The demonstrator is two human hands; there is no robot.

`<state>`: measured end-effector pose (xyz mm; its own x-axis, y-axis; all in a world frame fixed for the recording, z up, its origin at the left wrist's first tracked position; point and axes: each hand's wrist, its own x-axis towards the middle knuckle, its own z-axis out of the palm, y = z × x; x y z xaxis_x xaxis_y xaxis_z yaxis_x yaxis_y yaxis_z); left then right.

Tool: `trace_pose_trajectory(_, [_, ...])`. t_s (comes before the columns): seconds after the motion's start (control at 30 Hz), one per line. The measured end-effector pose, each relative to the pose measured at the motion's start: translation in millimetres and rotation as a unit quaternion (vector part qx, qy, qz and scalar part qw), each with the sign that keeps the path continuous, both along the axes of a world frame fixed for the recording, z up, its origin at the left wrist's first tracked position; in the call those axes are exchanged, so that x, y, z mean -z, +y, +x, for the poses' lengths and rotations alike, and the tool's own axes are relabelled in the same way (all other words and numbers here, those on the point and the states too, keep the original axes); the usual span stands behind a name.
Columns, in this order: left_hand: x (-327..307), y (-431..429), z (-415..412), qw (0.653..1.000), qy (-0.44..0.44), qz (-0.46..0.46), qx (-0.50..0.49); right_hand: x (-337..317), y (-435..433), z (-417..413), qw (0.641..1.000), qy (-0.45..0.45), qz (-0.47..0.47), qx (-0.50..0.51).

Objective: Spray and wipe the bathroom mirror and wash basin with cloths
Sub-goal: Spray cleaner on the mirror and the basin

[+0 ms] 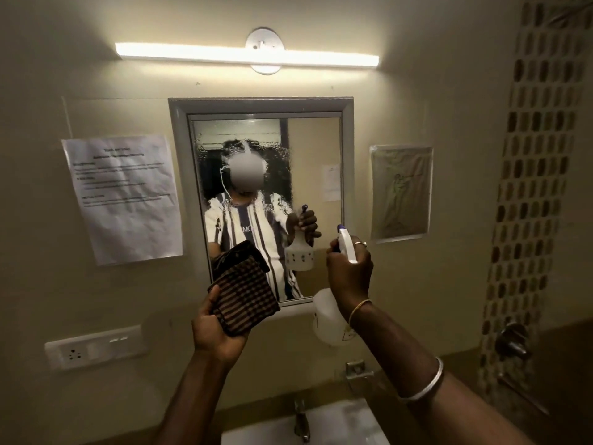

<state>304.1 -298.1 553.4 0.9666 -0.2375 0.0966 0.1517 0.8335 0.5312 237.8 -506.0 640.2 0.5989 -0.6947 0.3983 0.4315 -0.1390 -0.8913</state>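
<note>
Head view: the mirror [316, 149] is wet with spray up top, with the wash basin [346, 419] right below it. The right hand [349, 277] is wrapped round the spray bottle [330, 319], nozzle aimed at the glass. The left hand [218, 332] grips the folded cloth [247, 300], raised ready to wipe, I'd guess.

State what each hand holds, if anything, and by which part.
The left hand grips the folded checked cloth by its lower end; the right hand grips the spray bottle around its neck.

mirror [314, 149] wet w/ droplets up top, folded checked cloth [245, 297] & white spray bottle [327, 317] raised in front, basin [349, 419] below.
</note>
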Motion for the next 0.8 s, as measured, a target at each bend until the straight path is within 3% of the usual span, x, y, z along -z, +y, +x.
trace_pose_trajectory(0.13, [5, -6, -1, 1.000, 0.007, -0.002, -0.001, 14, -18, -3, 0.999, 0.028, 0.002, 0.023])
trace_pose_trajectory(0.3, [15, 0, -2, 1.000, 0.009, 0.001, -0.005, 45, -8, -5, 0.997, 0.038, -0.064, -0.003])
trace_pose_trajectory(0.53, [33, 35, -12, 0.999, 0.029, 0.011, -0.034, 76, 59, 6, 0.987, 0.029, -0.117, -0.109])
trace_pose_trajectory(0.8, [42, 74, -24, 0.996, 0.058, 0.009, -0.074, 71, 129, 21, 0.978, -0.004, -0.135, -0.161])
